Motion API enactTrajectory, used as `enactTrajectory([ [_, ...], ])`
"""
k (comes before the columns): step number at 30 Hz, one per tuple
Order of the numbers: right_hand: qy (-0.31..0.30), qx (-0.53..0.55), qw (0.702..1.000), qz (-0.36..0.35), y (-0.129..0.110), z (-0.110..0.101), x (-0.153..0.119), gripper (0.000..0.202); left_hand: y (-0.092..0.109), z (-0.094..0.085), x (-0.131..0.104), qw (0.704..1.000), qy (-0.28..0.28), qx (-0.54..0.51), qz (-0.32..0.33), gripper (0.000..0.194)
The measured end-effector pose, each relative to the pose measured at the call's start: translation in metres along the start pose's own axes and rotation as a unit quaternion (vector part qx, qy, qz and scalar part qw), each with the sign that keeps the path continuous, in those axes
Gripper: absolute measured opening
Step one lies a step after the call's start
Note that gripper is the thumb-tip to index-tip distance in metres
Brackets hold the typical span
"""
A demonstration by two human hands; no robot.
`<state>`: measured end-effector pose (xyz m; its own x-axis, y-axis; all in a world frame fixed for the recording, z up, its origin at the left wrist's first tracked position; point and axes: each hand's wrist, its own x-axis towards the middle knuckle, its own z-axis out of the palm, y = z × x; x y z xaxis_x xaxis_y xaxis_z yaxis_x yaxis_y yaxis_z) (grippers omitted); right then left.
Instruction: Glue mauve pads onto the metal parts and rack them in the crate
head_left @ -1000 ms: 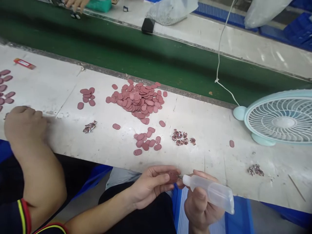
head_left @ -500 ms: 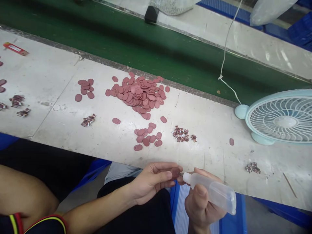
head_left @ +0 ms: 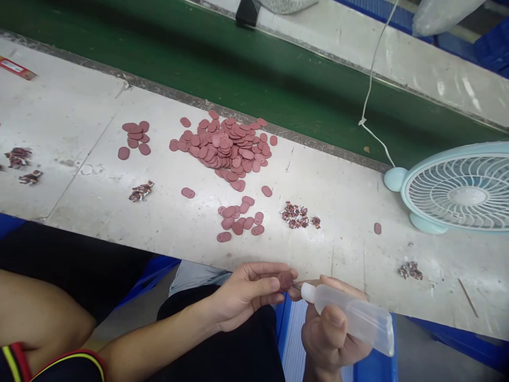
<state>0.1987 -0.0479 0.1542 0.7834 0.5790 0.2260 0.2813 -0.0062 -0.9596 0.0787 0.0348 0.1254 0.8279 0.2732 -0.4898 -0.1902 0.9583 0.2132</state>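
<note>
In our left hand (head_left: 248, 297) we pinch a reddish oval piece (head_left: 285, 281); in our right hand (head_left: 334, 334) we grip a translucent bottle (head_left: 353, 314), its thin tip at the piece. Before us, similar ovals (head_left: 226, 151) lie heaped on the white table (head_left: 326, 175), left of a pale blue fan (head_left: 463, 191).

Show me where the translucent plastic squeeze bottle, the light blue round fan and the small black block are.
Translucent plastic squeeze bottle (head_left: 357, 315): head view, middle of its body.
Light blue round fan (head_left: 468, 196): head view, hub of its grille.
Small black block (head_left: 247, 12): head view, its front face.
</note>
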Motion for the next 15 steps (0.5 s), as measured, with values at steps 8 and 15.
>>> enactTrajectory([
  [8,-0.007,-0.009,1.000,-0.005,-0.0012,0.0002,0.0003,0.023,0.0009,-0.0003,0.0009,1.000,0.001,0.008,-0.004,0.033],
  [15,-0.012,0.009,0.999,-0.038,-0.0042,0.0050,0.0049,0.022,0.0003,-0.0014,0.0008,1.000,-0.003,-0.009,-0.005,0.029],
])
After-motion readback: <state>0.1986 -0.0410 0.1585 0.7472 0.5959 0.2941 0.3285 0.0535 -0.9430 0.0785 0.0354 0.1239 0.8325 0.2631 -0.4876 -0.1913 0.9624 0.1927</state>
